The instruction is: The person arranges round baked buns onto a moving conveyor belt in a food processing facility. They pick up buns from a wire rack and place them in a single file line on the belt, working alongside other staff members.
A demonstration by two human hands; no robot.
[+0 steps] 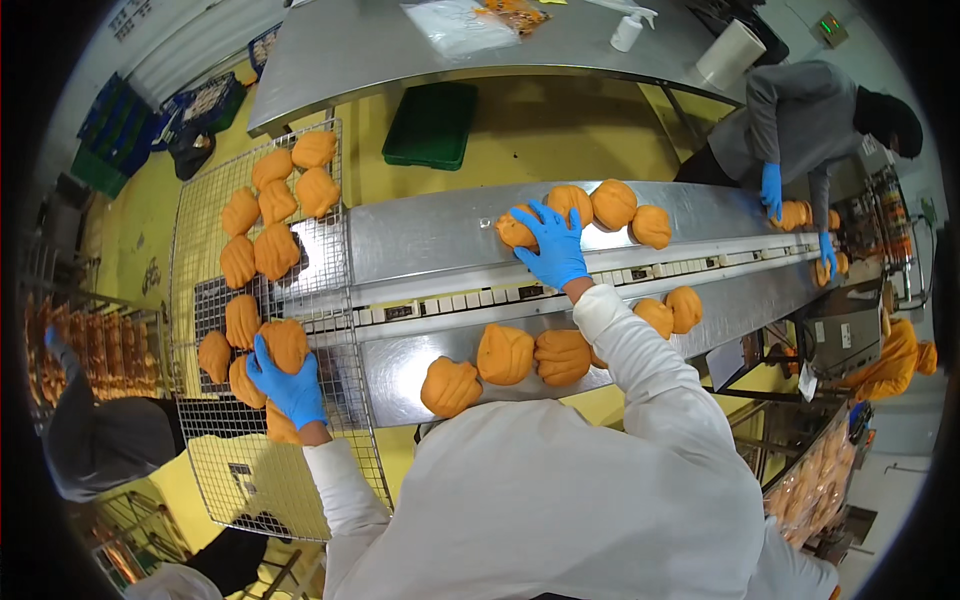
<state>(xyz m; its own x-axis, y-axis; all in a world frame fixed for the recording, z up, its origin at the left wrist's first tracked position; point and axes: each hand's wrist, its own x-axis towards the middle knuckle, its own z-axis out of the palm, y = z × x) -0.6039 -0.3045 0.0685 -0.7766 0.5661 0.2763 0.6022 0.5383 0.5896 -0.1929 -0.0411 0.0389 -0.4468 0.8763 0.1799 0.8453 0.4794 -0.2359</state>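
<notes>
Both my hands wear blue gloves. My left hand curves over an orange, grooved food piece among several like it on a wire mesh rack. Whether its fingers grip the piece or only rest on it cannot be told. Over the far side of the steel conveyor table, my right hand has its fingers spread on and beside another orange piece. More orange pieces lie to the right of that hand. A near row of pieces lies along the table edge by my body.
A conveyor channel with white links runs between the two steel ledges. At the far right a co-worker in grey handles similar pieces. Beyond stands a steel table with a spray bottle; a green crate is below it.
</notes>
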